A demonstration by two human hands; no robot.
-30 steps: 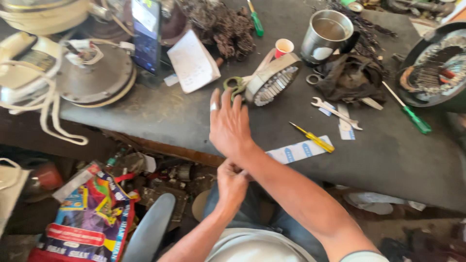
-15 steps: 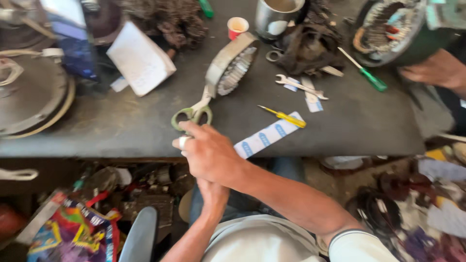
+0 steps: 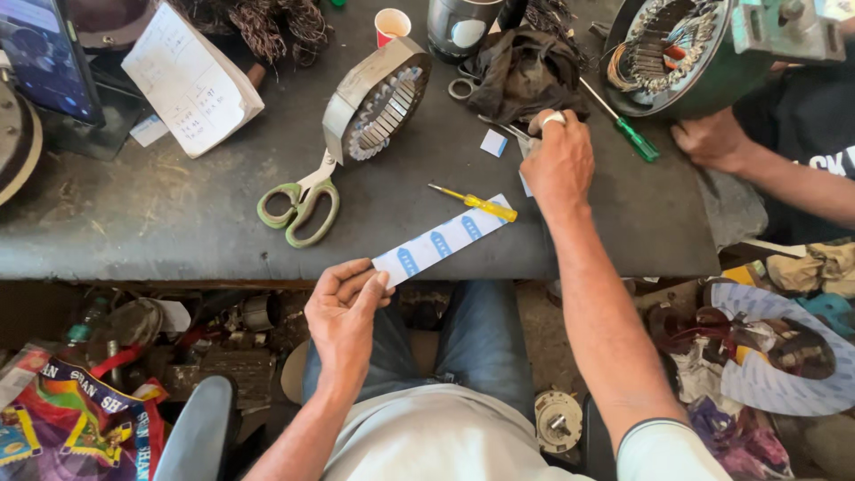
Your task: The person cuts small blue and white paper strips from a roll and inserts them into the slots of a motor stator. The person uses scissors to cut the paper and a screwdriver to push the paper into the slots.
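Observation:
My left hand (image 3: 343,307) is at the near edge of the dark workbench (image 3: 160,223) and pinches the near end of a white paper strip (image 3: 441,240) with blue marks. The strip lies slanted over the edge. My right hand (image 3: 559,160) is farther out, knuckles up, with its fingers curled down over a metal wrench (image 3: 500,127) and small white paper pieces. Its grip is hidden. A yellow screwdriver (image 3: 476,205) lies between my hands.
Green-handled scissors (image 3: 298,209) touch a metal stator ring (image 3: 374,102). Behind lie a dark rag (image 3: 525,71), a green screwdriver (image 3: 623,129), a paper cup (image 3: 392,25) and a written sheet (image 3: 191,80). Another person's hand (image 3: 712,142) holds a green motor housing (image 3: 695,53) at the right.
My right hand has gone from the near table edge out to the wrench. My left hand has come up from below and taken the strip's near end. The view has shifted.

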